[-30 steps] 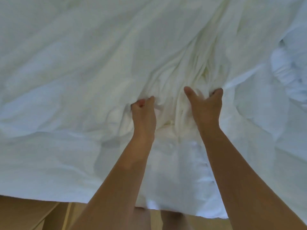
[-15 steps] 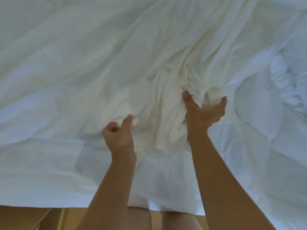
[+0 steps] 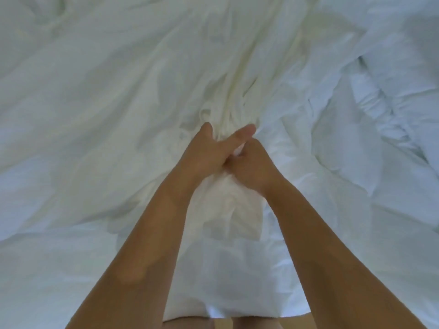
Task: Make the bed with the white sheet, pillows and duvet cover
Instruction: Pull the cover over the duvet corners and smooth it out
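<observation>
where both hands meet, left hand (image 3: pixel 209 148) and right hand (image 3: pixel 249 162) clutch bunched white fabric (image 3: pixel 228 108), fingertips buried.

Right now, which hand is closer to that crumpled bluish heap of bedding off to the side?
The right hand. It grips the white fabric on the side toward the bluish heap; the left hand lies beyond it, farther away.

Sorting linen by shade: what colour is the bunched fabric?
Plain white, no pattern, on the bunched fabric; head view.

The duvet cover (image 3: pixel 118 115) is plain white, creamier along the bunched central folds.
</observation>
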{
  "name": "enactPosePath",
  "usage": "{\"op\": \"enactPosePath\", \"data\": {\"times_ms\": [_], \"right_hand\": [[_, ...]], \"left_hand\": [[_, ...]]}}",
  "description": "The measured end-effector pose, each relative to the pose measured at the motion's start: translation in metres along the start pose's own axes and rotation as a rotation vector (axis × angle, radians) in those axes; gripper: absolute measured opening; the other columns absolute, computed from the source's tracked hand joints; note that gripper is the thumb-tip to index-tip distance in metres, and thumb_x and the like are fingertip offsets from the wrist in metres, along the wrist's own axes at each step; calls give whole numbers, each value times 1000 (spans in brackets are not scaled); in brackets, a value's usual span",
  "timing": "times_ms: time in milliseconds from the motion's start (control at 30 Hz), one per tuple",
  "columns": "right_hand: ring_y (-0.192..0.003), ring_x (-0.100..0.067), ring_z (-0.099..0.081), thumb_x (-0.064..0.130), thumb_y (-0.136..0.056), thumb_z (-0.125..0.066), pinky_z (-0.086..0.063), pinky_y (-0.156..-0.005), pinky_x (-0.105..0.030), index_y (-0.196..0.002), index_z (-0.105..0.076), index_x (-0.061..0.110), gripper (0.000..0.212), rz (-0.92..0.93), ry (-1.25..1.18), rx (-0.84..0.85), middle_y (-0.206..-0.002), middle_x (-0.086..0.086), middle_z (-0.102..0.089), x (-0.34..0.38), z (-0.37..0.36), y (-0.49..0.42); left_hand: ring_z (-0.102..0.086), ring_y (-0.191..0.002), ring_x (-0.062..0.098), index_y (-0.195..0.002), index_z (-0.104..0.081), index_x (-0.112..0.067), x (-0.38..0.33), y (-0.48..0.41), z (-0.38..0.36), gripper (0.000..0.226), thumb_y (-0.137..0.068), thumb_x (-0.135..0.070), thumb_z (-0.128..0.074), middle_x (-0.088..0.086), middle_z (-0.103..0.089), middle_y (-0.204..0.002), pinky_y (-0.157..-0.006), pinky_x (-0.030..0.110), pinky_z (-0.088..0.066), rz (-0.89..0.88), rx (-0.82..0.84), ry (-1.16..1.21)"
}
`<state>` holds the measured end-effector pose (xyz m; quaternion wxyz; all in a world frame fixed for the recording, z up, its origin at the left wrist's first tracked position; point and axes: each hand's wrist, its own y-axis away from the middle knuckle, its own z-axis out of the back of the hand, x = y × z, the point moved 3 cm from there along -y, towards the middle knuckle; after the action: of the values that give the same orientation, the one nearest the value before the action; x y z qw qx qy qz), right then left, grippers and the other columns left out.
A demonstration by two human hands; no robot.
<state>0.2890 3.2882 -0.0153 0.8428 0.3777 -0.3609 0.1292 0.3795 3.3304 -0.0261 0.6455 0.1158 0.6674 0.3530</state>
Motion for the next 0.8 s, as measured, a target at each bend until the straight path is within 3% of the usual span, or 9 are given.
{"op": "enactPosePath", "data": {"times_ms": [67,100,200,267,333,533,667,733,800], "right_hand": [[-63,-18,-55,12,-88,-52,-42,-60,-32,-86,-61,5,11,61,349,68,-66,-1,-54,-6,-10,3],[-66,-15,-54,15,-88,-55,-43,-63,-32,-93,-60,5,12,67,332,82,-70,1,-54,-10,-14,5],[-88,-6,-56,27,-85,-67,-47,-78,-22,-93,-62,23,11,111,-121,32,-94,11,-57,-21,-11,15],[-92,2,-53,24,-87,-65,-45,-84,-18,-94,-61,32,11,1,-504,-240,-103,17,-56,-40,7,14],[-101,-8,-54,22,-89,-61,-44,-89,-22,-109,-58,21,20,-203,-770,-471,-113,3,-56,-60,26,-1],[-65,-12,-54,21,-85,-65,-41,-56,-17,-92,-61,7,15,-222,-890,-341,-76,1,-59,-49,38,-61],[-64,-12,-51,5,-86,-54,-43,-59,-20,-79,-58,10,9,-187,-888,-319,-68,3,-56,-35,52,-69],[-64,-14,-51,10,-85,-54,-41,-67,-25,-76,-60,6,12,-147,-983,-242,-65,3,-56,-32,52,-60],[-78,-20,-56,26,-77,-61,-45,-78,-29,-92,-66,-4,33,-84,-1034,-73,-79,-1,-60,-33,43,-46]], "left_hand": [[-58,-70,4,-116,-53,-13,-5,-12,-9,75,-64,-64,-70,-10,-59,-86,-75,28,-46,61,-16,-218],[-54,-69,9,-114,-52,-10,-10,-18,-13,67,-70,-57,-70,-8,-55,-86,-69,27,-44,53,-40,-367],[-58,-74,24,-83,-58,-10,-21,-36,-12,26,-84,-36,-60,1,-60,-78,-58,29,-43,-49,-160,-515],[-63,-75,27,-79,-65,-14,-21,-42,-3,13,-84,-25,-62,4,-65,-75,-65,34,-49,-17,-191,-239],[-60,-62,20,-67,-63,-21,-20,-43,5,14,-81,-21,-67,-2,-61,-63,-55,27,-47,-34,-242,-35],[-62,-66,9,-70,-66,-25,-21,-43,-2,10,-77,-18,-67,-13,-66,-67,-57,19,-47,-134,-268,44],[-63,-73,6,-84,-68,-24,-30,-42,-4,9,-81,-15,-66,-10,-68,-80,-64,16,-47,-200,-257,32],[-63,-69,4,-81,-67,-27,-41,-43,-4,9,-85,-20,-64,-13,-67,-74,-62,16,-48,-248,-270,31],[-62,-56,2,-74,-66,-26,-51,-46,-11,14,-87,-31,-63,-12,-66,-61,-52,17,-48,-228,-212,15]]}}
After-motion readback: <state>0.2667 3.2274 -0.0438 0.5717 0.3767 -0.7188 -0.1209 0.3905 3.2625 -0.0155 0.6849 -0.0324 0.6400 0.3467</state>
